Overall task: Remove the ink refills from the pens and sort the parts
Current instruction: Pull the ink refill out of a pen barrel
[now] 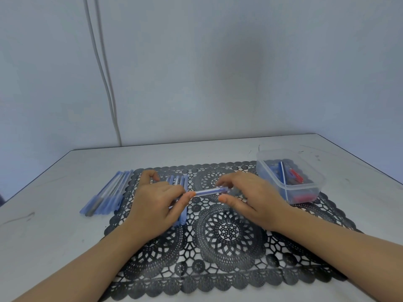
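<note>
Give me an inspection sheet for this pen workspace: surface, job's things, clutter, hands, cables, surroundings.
Surface: pale table with a black lace placemat on it.
Job's things: clear pen held over the mat; row of pens at the mat's left edge; more pens behind the left hand; clear container at right holding blue and red parts.
Clutter: nothing seen.
Hands: left hand and right hand each pinch one end of the pen.
Cables: two white cables down the wall, left.
Surroundings: plain pale wall.
</note>
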A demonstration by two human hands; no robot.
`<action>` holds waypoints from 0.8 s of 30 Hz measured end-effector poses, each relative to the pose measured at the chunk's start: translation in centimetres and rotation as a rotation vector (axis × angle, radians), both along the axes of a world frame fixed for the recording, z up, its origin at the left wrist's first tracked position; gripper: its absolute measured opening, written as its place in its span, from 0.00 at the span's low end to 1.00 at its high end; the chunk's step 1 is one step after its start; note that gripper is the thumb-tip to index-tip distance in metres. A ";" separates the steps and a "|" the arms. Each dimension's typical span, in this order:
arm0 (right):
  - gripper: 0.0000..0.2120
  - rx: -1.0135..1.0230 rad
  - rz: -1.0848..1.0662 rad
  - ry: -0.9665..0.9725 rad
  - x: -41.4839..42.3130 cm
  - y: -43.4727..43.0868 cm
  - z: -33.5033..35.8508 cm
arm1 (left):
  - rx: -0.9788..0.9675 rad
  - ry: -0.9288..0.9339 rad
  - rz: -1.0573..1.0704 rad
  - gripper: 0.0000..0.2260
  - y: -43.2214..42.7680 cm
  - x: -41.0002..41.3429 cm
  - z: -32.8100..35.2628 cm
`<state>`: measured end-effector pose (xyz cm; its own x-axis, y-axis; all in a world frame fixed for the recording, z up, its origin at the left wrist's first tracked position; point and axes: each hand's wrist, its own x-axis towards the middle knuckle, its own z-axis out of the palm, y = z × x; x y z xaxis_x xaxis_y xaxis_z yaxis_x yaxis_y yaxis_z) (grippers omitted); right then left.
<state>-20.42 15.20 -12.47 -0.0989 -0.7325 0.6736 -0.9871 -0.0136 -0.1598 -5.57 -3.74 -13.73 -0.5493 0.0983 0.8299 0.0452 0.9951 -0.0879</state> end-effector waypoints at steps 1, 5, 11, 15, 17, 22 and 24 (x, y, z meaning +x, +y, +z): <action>0.18 -0.024 -0.003 -0.009 0.1 0.0 0.1 | 0.004 0.005 0.003 0.21 0.0 0.0 0.0; 0.17 -0.109 0.041 0.034 -0.1 -0.1 0.0 | -0.021 -0.001 0.007 0.20 0.0 0.0 -0.1; 0.19 -0.062 0.016 0.034 -0.1 -0.1 -0.1 | -0.024 0.002 0.012 0.21 0.0 0.0 0.0; 0.16 -0.109 0.056 0.065 -0.3 -0.2 -0.1 | -0.031 0.002 0.014 0.21 0.0 0.1 -0.1; 0.19 -0.110 0.087 0.071 -0.2 -0.1 -0.1 | -0.038 0.002 0.005 0.21 0.1 0.0 0.0; 0.20 -0.073 0.124 0.080 -0.3 -0.1 -0.3 | -0.050 0.008 -0.014 0.21 0.1 0.1 0.1; 0.20 -0.077 0.121 0.065 -0.4 -0.1 -0.4 | -0.052 0.004 -0.009 0.21 0.1 0.1 0.1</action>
